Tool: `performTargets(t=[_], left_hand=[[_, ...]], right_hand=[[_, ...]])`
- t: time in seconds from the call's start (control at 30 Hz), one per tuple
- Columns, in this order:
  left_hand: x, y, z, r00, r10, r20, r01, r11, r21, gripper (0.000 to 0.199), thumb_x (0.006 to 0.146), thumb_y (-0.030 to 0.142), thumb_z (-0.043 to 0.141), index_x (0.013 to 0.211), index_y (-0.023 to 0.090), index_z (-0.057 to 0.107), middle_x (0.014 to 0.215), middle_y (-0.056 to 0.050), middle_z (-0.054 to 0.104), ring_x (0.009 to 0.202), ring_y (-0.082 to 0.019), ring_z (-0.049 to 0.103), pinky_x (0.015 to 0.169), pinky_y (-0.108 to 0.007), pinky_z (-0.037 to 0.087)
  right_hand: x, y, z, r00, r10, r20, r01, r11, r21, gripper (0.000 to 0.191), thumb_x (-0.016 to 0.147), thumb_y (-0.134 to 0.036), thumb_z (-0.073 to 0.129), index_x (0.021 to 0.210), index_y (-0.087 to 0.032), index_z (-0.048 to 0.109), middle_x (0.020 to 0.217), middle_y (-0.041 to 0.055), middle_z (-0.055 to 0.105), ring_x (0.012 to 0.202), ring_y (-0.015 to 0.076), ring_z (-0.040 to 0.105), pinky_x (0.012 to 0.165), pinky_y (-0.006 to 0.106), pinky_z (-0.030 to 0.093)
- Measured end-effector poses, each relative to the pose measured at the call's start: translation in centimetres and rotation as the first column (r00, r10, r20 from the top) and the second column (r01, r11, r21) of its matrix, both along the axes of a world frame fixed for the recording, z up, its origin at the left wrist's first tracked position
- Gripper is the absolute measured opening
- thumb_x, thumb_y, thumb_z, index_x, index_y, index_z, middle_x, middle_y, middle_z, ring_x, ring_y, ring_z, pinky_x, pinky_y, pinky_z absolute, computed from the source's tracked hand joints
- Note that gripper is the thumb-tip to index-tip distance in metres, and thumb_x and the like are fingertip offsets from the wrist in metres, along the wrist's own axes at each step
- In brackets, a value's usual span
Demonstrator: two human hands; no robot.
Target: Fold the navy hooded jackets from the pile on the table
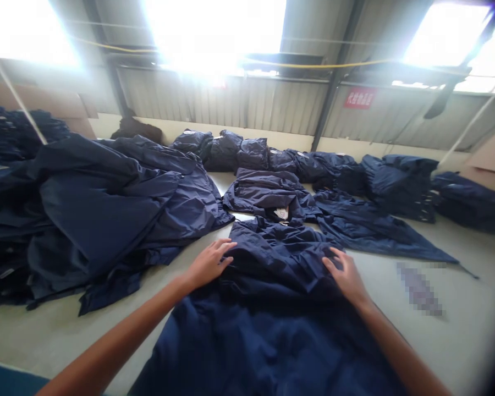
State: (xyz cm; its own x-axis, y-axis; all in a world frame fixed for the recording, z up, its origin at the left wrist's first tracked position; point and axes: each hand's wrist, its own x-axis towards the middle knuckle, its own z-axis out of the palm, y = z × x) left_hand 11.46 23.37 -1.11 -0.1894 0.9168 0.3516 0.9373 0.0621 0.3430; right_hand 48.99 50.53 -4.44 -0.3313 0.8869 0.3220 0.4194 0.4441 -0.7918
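A navy garment (pixel 272 308) lies spread out in front of me on the pale table, its near part filling the bottom of the view. My left hand (pixel 212 264) is at its upper left edge, fingers stretched and apart. At the upper right edge is my right hand (pixel 346 275), thumb and fingers spread. Neither hand grips the cloth; whether the fingertips touch it I cannot tell. Just beyond lies a folded navy garment (pixel 268 190) with a white tag (pixel 281 213) at its near edge.
A large heap of navy garments (pixel 107 203) covers the left side. Another navy garment (pixel 379 225) with a cord lies to the right. Folded bundles (pixel 253 154) line the table's far side. The pale tabletop (pixel 457 275) shows at right, with a blurred patch on it.
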Motion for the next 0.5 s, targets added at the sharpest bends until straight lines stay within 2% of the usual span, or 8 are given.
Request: performTargets(t=[0.07, 0.13, 0.2, 0.27, 0.3, 0.37, 0.43, 0.5], left_hand=[[0.9, 1.5, -0.4, 0.997, -0.036, -0.067, 0.034, 0.999, -0.022, 0.047, 0.102, 0.031, 0.060, 0.149, 0.031, 0.061, 0.159, -0.008, 0.055, 0.146, -0.031, 0.053, 0.125, -0.052, 0.041], [1.5, 2.5, -1.1, 0.993, -0.037, -0.112, 0.032, 0.998, -0.046, 0.048, 0.101, 0.029, 0.060, 0.149, 0.031, 0.061, 0.161, -0.007, 0.053, 0.149, -0.032, 0.050, 0.128, -0.055, 0.037], [1.5, 3.0, -1.8, 0.992, -0.022, -0.123, 0.015, 0.998, -0.057, 0.049, 0.102, 0.028, 0.059, 0.151, 0.030, 0.059, 0.162, -0.008, 0.052, 0.150, -0.032, 0.049, 0.129, -0.057, 0.034], [1.1, 3.1, -2.5, 0.994, -0.012, -0.109, 0.007, 0.999, -0.047, 0.054, 0.102, 0.029, 0.058, 0.156, 0.027, 0.053, 0.165, -0.011, 0.048, 0.152, -0.033, 0.046, 0.129, -0.057, 0.033], [0.8, 3.1, -2.8, 0.995, -0.010, -0.096, 0.007, 1.000, -0.030, 0.057, 0.103, 0.030, 0.057, 0.159, 0.026, 0.049, 0.167, -0.012, 0.045, 0.154, -0.033, 0.044, 0.130, -0.056, 0.032], [0.3, 2.8, -3.6, 0.998, -0.005, -0.061, 0.006, 1.000, 0.018, 0.062, 0.104, 0.033, 0.056, 0.164, 0.024, 0.040, 0.171, -0.014, 0.038, 0.158, -0.033, 0.038, 0.130, -0.055, 0.031], [0.0, 2.6, -4.4, 1.000, -0.001, -0.017, 0.002, 0.999, 0.052, 0.067, 0.106, 0.039, 0.054, 0.167, 0.023, 0.032, 0.174, -0.015, 0.032, 0.161, -0.032, 0.032, 0.131, -0.054, 0.030], [-0.2, 2.4, -5.3, 0.999, 0.004, 0.037, -0.006, 0.999, 0.046, 0.069, 0.108, 0.044, 0.049, 0.169, 0.022, 0.025, 0.175, -0.016, 0.030, 0.162, -0.031, 0.030, 0.132, -0.053, 0.029]], right_hand=[[-0.8, 0.8, 1.4, 0.990, 0.109, 0.085, -0.124, 0.972, 0.200, 0.053, 0.093, -0.042, 0.052, 0.139, -0.020, 0.065, 0.144, 0.0164, 0.064, 0.136, 0.0331, 0.060, 0.117, 0.056, 0.048], [-1.3, 1.8, 2.9, 0.956, 0.191, 0.223, -0.254, 0.918, 0.306, 0.055, 0.089, -0.024, 0.047, 0.140, -0.024, 0.067, 0.152, 0.0125, 0.060, 0.146, 0.0286, 0.052, 0.126, 0.054, 0.038], [-1.5, 2.7, 4.1, 0.878, 0.281, 0.386, -0.401, 0.874, 0.275, 0.054, 0.082, -0.017, 0.052, 0.131, -0.026, 0.073, 0.159, 0.0096, 0.055, 0.153, 0.0284, 0.044, 0.129, 0.054, 0.033], [-1.3, 3.2, 5.4, 0.787, 0.405, 0.466, -0.523, 0.838, 0.155, 0.037, 0.078, -0.016, 0.059, 0.109, -0.024, 0.080, 0.157, 0.0093, 0.058, 0.154, 0.0319, 0.042, 0.128, 0.055, 0.032], [-1.0, 3.4, 6.1, 0.772, 0.457, 0.443, -0.551, 0.827, 0.107, 0.026, 0.078, -0.018, 0.063, 0.098, -0.023, 0.080, 0.152, 0.0098, 0.062, 0.153, 0.0341, 0.043, 0.128, 0.056, 0.032], [-0.2, 3.5, 7.9, 0.814, 0.508, 0.282, -0.536, 0.844, 0.027, 0.010, 0.079, -0.024, 0.072, 0.087, -0.022, 0.078, 0.132, 0.0106, 0.074, 0.144, 0.0366, 0.054, 0.124, 0.056, 0.038], [1.1, 3.5, 9.6, 0.895, 0.446, -0.014, -0.446, 0.891, -0.082, 0.012, 0.081, -0.032, 0.078, 0.090, -0.023, 0.078, 0.108, 0.0099, 0.080, 0.119, 0.0335, 0.071, 0.110, 0.050, 0.053], [2.5, 3.6, 10.5, 0.892, 0.287, -0.349, -0.364, 0.914, -0.180, 0.020, 0.083, -0.036, 0.081, 0.097, -0.022, 0.079, 0.092, 0.0105, 0.080, 0.089, 0.0284, 0.076, 0.084, 0.042, 0.062]])
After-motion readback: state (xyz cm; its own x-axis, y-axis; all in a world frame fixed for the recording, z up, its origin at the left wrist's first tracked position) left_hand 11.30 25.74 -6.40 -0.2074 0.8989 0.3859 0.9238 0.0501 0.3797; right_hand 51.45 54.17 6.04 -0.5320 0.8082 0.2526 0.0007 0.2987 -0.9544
